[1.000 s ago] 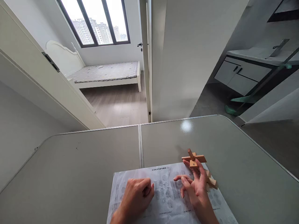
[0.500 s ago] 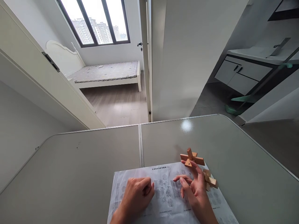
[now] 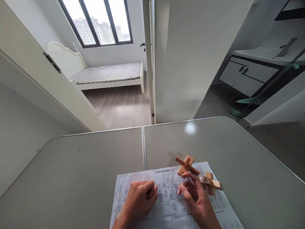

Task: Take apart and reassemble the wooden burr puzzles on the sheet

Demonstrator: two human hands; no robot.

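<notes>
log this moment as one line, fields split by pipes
left hand: fist over printed sheet | right hand: loosely open, seemingly touching darker wooden puzzle | paler wooden puzzle: on sheet, beside right hand

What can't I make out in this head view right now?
Head view throughout:
Printed sheet: fine print too small; near edge cut off by the frame's bottom.
Left hand: palm hidden by its own fist.
Darker wooden puzzle: any grip on it hidden by the right hand.
</notes>
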